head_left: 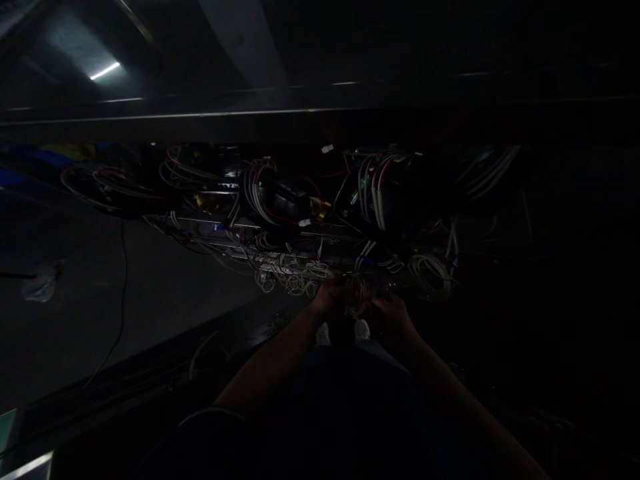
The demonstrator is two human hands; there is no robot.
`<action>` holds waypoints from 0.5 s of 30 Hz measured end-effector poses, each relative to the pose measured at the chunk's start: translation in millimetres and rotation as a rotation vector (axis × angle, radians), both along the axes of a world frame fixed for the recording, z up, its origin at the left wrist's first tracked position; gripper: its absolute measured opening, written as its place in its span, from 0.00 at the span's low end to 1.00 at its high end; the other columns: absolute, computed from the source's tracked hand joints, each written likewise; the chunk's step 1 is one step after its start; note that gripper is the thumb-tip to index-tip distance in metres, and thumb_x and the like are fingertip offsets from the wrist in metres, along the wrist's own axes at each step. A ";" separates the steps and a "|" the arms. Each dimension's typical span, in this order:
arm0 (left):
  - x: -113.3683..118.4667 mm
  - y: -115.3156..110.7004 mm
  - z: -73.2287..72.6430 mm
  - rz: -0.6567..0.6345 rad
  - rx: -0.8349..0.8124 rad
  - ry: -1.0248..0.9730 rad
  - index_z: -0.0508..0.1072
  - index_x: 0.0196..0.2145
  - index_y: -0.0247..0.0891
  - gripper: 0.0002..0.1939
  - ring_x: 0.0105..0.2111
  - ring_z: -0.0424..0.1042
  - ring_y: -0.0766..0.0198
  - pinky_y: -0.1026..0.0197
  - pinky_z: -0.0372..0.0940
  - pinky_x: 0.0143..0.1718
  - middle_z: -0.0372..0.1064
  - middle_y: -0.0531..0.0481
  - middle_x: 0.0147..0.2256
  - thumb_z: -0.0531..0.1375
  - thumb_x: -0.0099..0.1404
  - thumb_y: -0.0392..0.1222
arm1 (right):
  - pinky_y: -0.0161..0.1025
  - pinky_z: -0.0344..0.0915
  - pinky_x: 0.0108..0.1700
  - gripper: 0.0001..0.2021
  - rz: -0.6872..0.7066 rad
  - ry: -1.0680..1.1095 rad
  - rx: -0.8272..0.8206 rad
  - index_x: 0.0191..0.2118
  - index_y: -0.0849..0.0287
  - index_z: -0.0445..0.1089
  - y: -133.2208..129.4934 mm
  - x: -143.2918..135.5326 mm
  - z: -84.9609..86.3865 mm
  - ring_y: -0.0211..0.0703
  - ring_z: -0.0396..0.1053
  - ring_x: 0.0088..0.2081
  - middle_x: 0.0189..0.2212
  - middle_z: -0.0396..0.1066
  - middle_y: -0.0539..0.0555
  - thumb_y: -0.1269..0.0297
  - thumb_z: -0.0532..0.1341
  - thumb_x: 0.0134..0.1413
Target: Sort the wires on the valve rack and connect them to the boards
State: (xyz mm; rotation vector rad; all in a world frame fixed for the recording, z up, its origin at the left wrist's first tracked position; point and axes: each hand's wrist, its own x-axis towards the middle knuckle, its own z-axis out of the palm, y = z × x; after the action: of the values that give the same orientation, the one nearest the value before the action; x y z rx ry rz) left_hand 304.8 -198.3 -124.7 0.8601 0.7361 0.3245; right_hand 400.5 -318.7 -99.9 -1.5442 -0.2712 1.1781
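Both of my arms reach forward in dim light to a bundle of thin coiled wires [357, 298]. On its left side, my left hand [330, 295] is closed with the fingers against the wires. My right hand [393, 308] grips the bundle's right side, its fingers curled and mostly in shadow. Just left of my hands hang several loose pale wire coils [300, 285]. A larger looped coil of white cable [430, 273] hangs to the right of my right hand.
Above my hands runs a row of wired units with grey and red cables [377, 193]. A long dark panel edge [200, 115] crosses over them. My white shoes [362, 330] stand below. A black cable [123, 293] trails down the grey floor [170, 293] at left.
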 end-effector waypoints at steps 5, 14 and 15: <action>-2.9 6.0 -4.8 -0.079 0.023 0.095 0.74 0.32 0.31 0.11 0.23 0.68 0.69 0.65 0.64 0.29 0.71 0.47 0.27 0.64 0.51 0.40 | 0.46 0.61 0.49 0.15 0.087 -0.763 0.029 0.43 0.60 0.65 14.9 16.6 -9.4 0.50 0.66 0.46 0.42 0.69 0.60 0.61 0.54 0.48; -7.1 16.9 18.5 -0.625 0.659 0.653 0.73 0.41 0.34 0.15 0.39 0.73 0.55 0.57 0.66 0.41 0.74 0.42 0.38 0.57 0.60 0.44 | 0.44 0.62 0.48 0.19 0.455 -1.078 -0.135 0.48 0.59 0.66 36.6 54.8 -21.4 0.53 0.66 0.47 0.45 0.70 0.60 0.72 0.58 0.46; -11.6 19.5 20.0 -0.706 0.763 0.748 0.73 0.41 0.35 0.15 0.45 0.70 0.52 0.54 0.64 0.46 0.73 0.41 0.42 0.59 0.57 0.42 | 0.42 0.62 0.47 0.19 0.501 -1.093 -0.141 0.47 0.58 0.66 35.1 60.7 -18.5 0.51 0.67 0.46 0.44 0.70 0.58 0.72 0.59 0.46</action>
State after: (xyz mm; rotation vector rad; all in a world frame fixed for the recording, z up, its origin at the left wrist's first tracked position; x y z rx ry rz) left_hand 293.3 -178.8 -104.7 1.9495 0.9402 -0.4181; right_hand 461.2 -283.6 -118.5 -2.2039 -1.3737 0.5839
